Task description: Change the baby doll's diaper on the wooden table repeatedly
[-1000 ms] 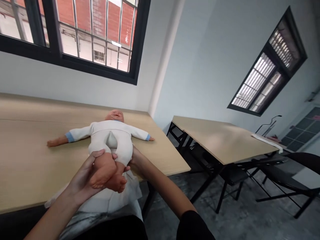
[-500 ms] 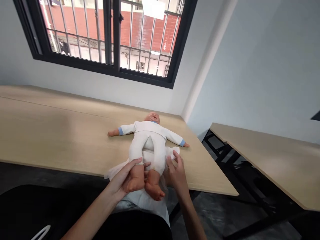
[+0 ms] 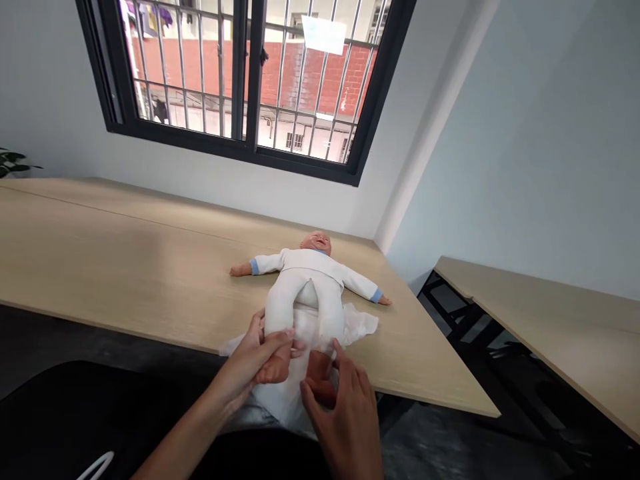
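Note:
A baby doll [image 3: 314, 270] in a white suit with blue cuffs lies on its back, arms spread, legs toward me. My left hand [image 3: 265, 347] is wrapped round the doll's lower leg on the left, thumb on top, near the trouser hem. Around the other leg's bare foot [image 3: 320, 377] curves my right hand [image 3: 345, 400], its thumb by the foot and a fingertip at the trouser hem. Thin white cloth [image 3: 360, 321] lies under the doll's legs and hangs over the table's front edge toward my lap.
The doll lies near the right end of a light wooden table [image 3: 150, 267]. A second wooden table [image 3: 540, 307] stands to the right across a gap. Behind is a barred window [image 3: 245, 87]. A plant [image 3: 15, 163] shows at the far left.
My right hand has moved from the cloth beside the doll's leg down to its foot and closed around it. My left hand stays on the other leg. The view has shifted slightly left.

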`<act>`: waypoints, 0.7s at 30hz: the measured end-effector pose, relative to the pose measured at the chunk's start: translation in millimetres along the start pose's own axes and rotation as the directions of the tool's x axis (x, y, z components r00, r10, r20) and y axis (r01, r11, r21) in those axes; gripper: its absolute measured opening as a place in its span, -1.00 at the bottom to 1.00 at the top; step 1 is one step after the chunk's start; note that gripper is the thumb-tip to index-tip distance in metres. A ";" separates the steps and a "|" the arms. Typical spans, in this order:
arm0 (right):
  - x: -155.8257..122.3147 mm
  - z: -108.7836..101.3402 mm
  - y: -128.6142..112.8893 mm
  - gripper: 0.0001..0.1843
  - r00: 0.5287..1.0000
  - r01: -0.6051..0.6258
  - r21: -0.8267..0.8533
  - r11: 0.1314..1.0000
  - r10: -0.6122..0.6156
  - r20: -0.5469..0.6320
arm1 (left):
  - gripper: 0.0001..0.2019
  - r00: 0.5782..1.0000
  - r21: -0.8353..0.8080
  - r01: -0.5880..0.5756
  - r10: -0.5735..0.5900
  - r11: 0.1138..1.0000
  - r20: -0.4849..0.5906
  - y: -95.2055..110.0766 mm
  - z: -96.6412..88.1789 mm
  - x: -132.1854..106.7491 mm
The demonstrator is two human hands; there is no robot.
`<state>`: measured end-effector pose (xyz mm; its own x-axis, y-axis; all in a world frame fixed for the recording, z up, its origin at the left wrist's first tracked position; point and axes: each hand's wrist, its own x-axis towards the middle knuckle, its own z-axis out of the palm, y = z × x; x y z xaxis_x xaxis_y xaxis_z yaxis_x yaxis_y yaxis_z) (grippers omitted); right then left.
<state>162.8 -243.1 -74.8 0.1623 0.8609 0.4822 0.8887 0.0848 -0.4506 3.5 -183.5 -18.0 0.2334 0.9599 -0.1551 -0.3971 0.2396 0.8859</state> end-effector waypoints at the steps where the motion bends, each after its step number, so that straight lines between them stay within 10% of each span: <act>1: 1.4 -4.7 0.5 -0.32 0.999 -0.033 0.013 0.999 0.033 0.012 | -0.27 1.000 0.026 -0.007 0.007 1.000 0.023 4.8 -7.5 0.4; 9: 22.4 -41.6 40.1 -0.40 0.986 -0.149 -0.087 0.985 0.142 -0.084 | -0.32 0.996 0.283 -0.056 0.034 0.957 0.082 35.6 -58.2 5.5; 21: 29.7 -35.2 70.2 -0.56 0.995 -0.037 -0.234 0.971 0.016 -0.094 | -0.31 0.974 0.527 -0.225 0.189 0.820 0.122 23.7 -48.6 24.2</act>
<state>245.0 -229.2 -65.7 0.2158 0.8111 0.5436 0.9577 -0.0673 -0.2798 -43.4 -147.5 -21.9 0.2609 0.9629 0.0693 0.0898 -0.0957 0.9913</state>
